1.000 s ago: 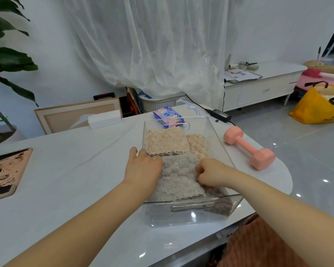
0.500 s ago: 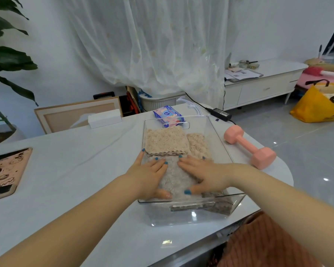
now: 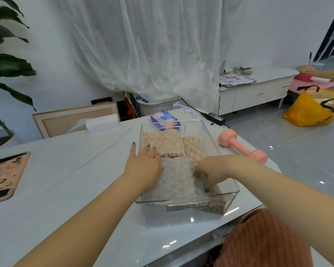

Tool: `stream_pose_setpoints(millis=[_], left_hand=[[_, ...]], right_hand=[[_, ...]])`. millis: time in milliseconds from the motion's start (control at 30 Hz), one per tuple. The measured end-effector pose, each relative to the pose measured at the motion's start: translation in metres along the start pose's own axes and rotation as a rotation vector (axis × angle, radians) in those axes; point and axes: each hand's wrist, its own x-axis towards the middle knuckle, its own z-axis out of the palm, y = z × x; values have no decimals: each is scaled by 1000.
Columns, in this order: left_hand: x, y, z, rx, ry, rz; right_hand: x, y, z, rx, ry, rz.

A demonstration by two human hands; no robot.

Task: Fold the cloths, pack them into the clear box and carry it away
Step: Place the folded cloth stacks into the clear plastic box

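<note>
White table (image 3: 66, 180) carries the clear box (image 3: 212, 143), with beige cloths (image 3: 162, 143) at its far end. On the grey cloth (image 3: 177, 180) the left hand (image 3: 145, 166) presses, grip wide; the right hand (image 3: 210, 168) digs beside it, grip unreadable. Right of the box lies a pink dumbbell (image 3: 241, 146); behind it, a wipes pack (image 3: 164, 119).

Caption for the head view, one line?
Left hand rests on the grey cloth in the clear box; right hand reaches down beside it, two beige cloths behind.

Single head-worn wide-angle view, facing forward and down, close over the bench (image 3: 69, 182), clear box (image 3: 210, 143) at frame centre
</note>
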Motion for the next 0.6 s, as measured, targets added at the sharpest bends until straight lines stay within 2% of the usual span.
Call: stream_pose_setpoints(millis=[100, 167, 233, 300, 333, 367, 400, 433, 467, 533, 567, 600], left_hand=[[-4, 4, 17, -35, -98, -22], [-7, 5, 25, -141, -39, -41], [-8, 3, 25, -292, 25, -66], [-13, -1, 22, -468, 119, -145], [-18, -3, 19, -551, 169, -221], [-19, -5, 18, -620, 183, -300], [-19, -7, 18, -679, 157, -366], [-19, -8, 20, -727, 98, -411], [-18, -8, 18, -773, 33, -440], [-15, -6, 17, -841, -29, -494], [-12, -3, 18, -843, -29, -520], [-9, -1, 18, -824, -10, -544]], right_hand=[[14, -28, 25, -48, -118, 13], [14, -31, 24, -50, -106, 4], [4, -18, 9, 81, -72, 7], [-10, 3, -8, 344, 140, 123], [-17, 14, -12, 439, 343, 220], [-18, 25, -11, 444, 549, 339], [-21, 32, -8, 441, 673, 442], [-22, 32, -1, 473, 654, 543], [-20, 30, 7, 574, 530, 620], [-17, 20, 23, 915, 288, 620], [-15, 14, 30, 1063, 254, 599], [-11, 12, 32, 1130, 288, 604]])
